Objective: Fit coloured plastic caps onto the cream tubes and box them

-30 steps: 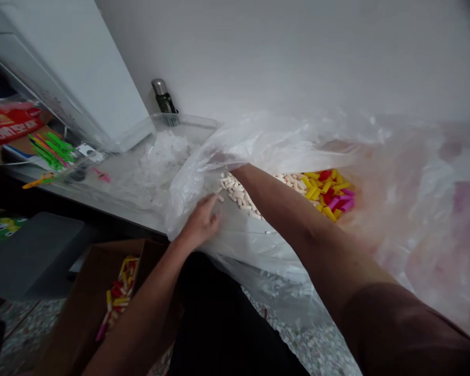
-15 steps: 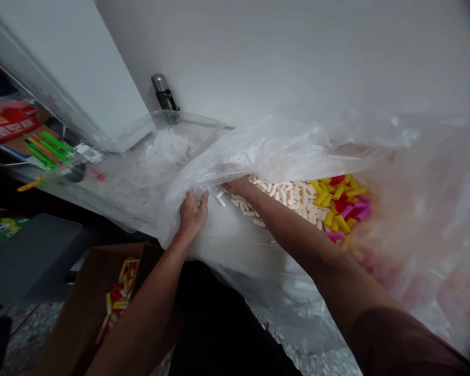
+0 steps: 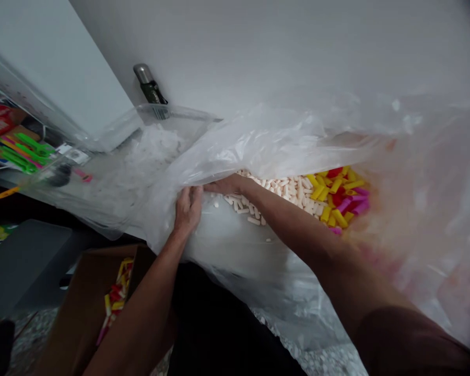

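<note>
My left hand (image 3: pixel 188 208) is beside a fold of the clear plastic bag (image 3: pixel 227 149), its fingers bent and drawn together. Their tips are partly hidden, and I cannot make out what is in them. My right hand (image 3: pixel 227 184) stretches leftward beneath the fold, palm side down, fingertips close to the left hand's. Under and beside my right wrist is a heap of small pale sticks (image 3: pixel 285 190). Yellow, red and pink short tubes (image 3: pixel 339 196) lie at its right end, inside the bag. A few pale sticks (image 3: pixel 254 221) lie loose in front of the heap.
A cardboard box (image 3: pixel 78 292) with coloured pieces stands below left, near a grey plastic bin (image 3: pixel 31 266). A steel-topped flask (image 3: pixel 151 86) is by the wall. Green plastic pieces (image 3: pixel 25 151) lie far left; a white cabinet (image 3: pixel 62 68) rises behind.
My right hand has moved left across the pale sticks, and its fingertips now come close to my left hand. The left hand's thumb and fingers have drawn closer together. The view has shifted slightly.
</note>
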Demonstrator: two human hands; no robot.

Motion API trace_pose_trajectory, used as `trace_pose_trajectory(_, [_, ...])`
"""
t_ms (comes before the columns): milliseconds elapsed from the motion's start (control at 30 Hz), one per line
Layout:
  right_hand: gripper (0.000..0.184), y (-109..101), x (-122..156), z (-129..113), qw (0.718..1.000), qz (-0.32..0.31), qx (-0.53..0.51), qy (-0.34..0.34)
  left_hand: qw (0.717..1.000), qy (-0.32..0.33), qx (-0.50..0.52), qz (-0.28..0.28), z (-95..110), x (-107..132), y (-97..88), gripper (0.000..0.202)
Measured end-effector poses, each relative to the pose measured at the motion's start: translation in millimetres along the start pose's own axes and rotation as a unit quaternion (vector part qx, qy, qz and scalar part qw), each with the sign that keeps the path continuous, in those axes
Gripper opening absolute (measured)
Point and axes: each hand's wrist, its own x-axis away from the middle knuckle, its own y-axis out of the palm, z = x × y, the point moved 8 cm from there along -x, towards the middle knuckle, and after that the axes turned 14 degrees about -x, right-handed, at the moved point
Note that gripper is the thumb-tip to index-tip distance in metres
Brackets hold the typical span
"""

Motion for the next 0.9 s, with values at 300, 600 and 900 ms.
trace_pose_trajectory(300, [0.040,-20,76,-14,0.989,0.017,0.143,-0.018,0.966,0.186,-0.174,-0.052,63,47,42.5,0.061])
trace_pose_trajectory(600, [0.043,-35,126,-43,0.971,0.235,0.040,-0.005,0.985,0.131,-0.038,0.107,69,58,-15.8,0.056])
trace_pose_trajectory(900, [0.030,-2,201,-114,0.964,0.262,0.035,-0.005,0.899,-0.105,0.378,-0.194,83,107,35.0,0.047])
